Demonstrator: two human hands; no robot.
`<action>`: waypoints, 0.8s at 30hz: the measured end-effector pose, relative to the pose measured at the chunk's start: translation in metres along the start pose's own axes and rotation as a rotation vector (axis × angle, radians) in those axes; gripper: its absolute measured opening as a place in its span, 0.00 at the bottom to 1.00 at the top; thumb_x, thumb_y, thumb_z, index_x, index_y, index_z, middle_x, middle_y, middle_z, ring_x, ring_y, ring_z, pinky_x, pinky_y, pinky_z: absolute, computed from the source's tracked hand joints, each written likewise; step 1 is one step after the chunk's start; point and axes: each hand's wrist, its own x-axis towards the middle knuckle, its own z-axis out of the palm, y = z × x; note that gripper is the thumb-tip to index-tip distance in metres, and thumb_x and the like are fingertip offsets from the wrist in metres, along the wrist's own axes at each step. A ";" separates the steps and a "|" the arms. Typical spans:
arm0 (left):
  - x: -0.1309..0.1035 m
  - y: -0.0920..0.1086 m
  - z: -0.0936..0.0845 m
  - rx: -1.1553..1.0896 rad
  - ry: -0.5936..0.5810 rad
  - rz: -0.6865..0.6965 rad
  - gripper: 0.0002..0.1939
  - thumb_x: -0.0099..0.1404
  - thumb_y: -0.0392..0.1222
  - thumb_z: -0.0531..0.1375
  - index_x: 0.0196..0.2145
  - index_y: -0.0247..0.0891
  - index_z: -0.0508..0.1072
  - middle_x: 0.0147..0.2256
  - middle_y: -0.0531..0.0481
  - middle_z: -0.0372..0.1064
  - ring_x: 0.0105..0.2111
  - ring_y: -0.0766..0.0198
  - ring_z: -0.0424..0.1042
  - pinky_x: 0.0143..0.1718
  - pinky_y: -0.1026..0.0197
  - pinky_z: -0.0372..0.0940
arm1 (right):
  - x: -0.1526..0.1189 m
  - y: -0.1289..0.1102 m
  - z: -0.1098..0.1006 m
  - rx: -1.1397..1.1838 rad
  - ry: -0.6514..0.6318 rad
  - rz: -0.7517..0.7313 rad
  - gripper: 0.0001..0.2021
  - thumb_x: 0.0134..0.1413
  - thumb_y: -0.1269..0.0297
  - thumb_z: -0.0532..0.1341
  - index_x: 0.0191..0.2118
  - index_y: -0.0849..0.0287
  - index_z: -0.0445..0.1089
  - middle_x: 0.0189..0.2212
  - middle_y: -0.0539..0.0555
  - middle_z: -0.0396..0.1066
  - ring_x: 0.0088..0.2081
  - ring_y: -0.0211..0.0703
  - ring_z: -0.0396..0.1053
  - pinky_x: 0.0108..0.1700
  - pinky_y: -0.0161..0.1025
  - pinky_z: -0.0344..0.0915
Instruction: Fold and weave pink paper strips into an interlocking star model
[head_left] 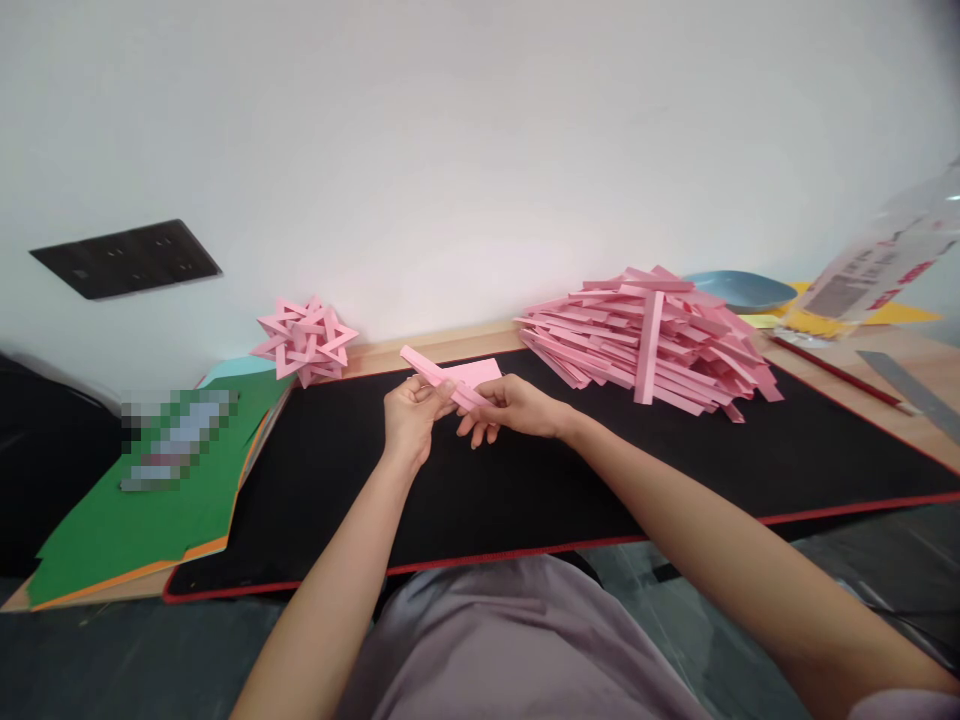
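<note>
Between my two hands, above the black mat, I hold a narrow folded pink paper strip point(421, 365) at a slant. My left hand point(410, 420) pinches it near the middle with thumb and fingers. The fingers of my right hand point(519, 405) are closed on its lower right end. Behind the strip lies a flat pink paper piece point(482, 371), partly hidden by my hands; whether it touches the strip I cannot tell. A large heap of folded pink strips point(600, 345) lies to the right, and a pink paper star ball point(306, 340) sits at the back left.
The black mat point(465, 500) has a red edge. Green paper sheets point(97, 540) lie at left, under a blurred patch. On the right are a blue dish point(739, 289), a dark red pencil point(832, 370), a metal ruler point(907, 385) and a clear plastic bag point(877, 265). A wall stands behind.
</note>
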 end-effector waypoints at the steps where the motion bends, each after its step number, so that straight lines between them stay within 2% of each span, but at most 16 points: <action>1: 0.000 0.000 0.000 -0.001 0.003 0.007 0.16 0.44 0.40 0.68 0.30 0.30 0.72 0.28 0.44 0.75 0.28 0.58 0.74 0.37 0.53 0.68 | 0.000 -0.001 0.000 -0.001 -0.004 0.001 0.15 0.55 0.60 0.57 0.41 0.69 0.64 0.36 0.63 0.73 0.29 0.40 0.74 0.27 0.32 0.68; 12: -0.001 -0.003 0.002 0.059 0.050 0.085 0.16 0.43 0.42 0.68 0.29 0.30 0.72 0.25 0.47 0.74 0.25 0.60 0.73 0.34 0.56 0.68 | 0.000 0.000 0.003 0.030 0.007 0.033 0.16 0.53 0.58 0.59 0.40 0.68 0.64 0.36 0.63 0.74 0.30 0.41 0.74 0.28 0.33 0.70; 17: -0.002 -0.004 0.003 0.090 0.045 0.090 0.17 0.43 0.44 0.68 0.29 0.30 0.72 0.24 0.46 0.73 0.25 0.60 0.73 0.33 0.56 0.68 | 0.004 -0.001 0.012 -0.018 0.155 0.069 0.13 0.50 0.60 0.61 0.32 0.68 0.65 0.30 0.61 0.75 0.27 0.39 0.74 0.28 0.32 0.69; 20: -0.002 -0.006 0.003 0.112 0.037 0.094 0.16 0.43 0.44 0.67 0.29 0.31 0.73 0.25 0.46 0.74 0.26 0.61 0.72 0.33 0.58 0.67 | 0.006 -0.002 0.016 -0.020 0.250 0.056 0.12 0.49 0.60 0.61 0.31 0.68 0.66 0.29 0.59 0.75 0.27 0.37 0.73 0.27 0.31 0.69; 24: -0.001 -0.007 0.003 0.096 0.031 0.069 0.15 0.43 0.42 0.68 0.28 0.31 0.73 0.25 0.46 0.73 0.25 0.62 0.72 0.33 0.58 0.66 | 0.006 -0.003 0.017 0.007 0.280 0.042 0.13 0.50 0.59 0.61 0.32 0.67 0.66 0.30 0.59 0.75 0.25 0.36 0.73 0.26 0.29 0.68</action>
